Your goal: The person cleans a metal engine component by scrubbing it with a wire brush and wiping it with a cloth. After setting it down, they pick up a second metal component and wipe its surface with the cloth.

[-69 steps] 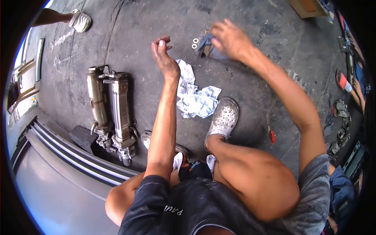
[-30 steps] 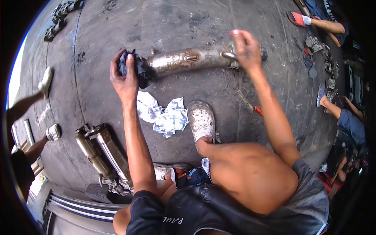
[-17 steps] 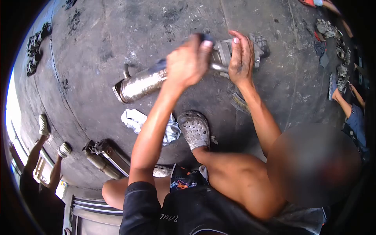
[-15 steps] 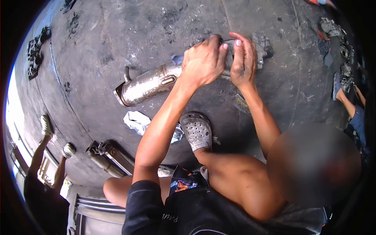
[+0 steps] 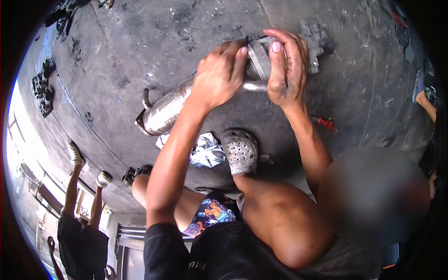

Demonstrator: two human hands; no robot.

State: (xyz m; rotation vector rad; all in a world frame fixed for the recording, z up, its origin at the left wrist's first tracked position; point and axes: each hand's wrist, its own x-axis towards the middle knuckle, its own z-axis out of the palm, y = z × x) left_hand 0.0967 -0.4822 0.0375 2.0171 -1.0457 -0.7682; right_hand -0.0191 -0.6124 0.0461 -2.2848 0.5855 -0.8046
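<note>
A shiny metal EGR cooler (image 5: 164, 111) lies at a slant on the dark floor, a short bent pipe (image 5: 146, 99) rising from its left end. Curled over its middle, my left hand (image 5: 219, 77) is closed on the cylinder, and a scrap of dark blue shows by its fingertips. A grey cast-metal valve body (image 5: 313, 44) forms the right end. My right hand (image 5: 288, 70) wraps over that end, thumb and fingers closed around it. Between the hands a grey band (image 5: 259, 60) and a thin side pipe (image 5: 255, 86) are visible. My fingers' undersides are hidden.
A crumpled whitish cloth (image 5: 207, 150) lies beside my grey clog (image 5: 239, 150). A red-handled tool (image 5: 325, 122) is on the floor near my right forearm. Dark metal parts (image 5: 44, 88) sit at far left. Another person (image 5: 84, 242) stands at lower left; someone's foot (image 5: 416, 86) shows at right.
My left hand has shifted left along the cooler, away from my right hand, uncovering the band between them. My right hand stays on the valve end. The camera view has turned.
</note>
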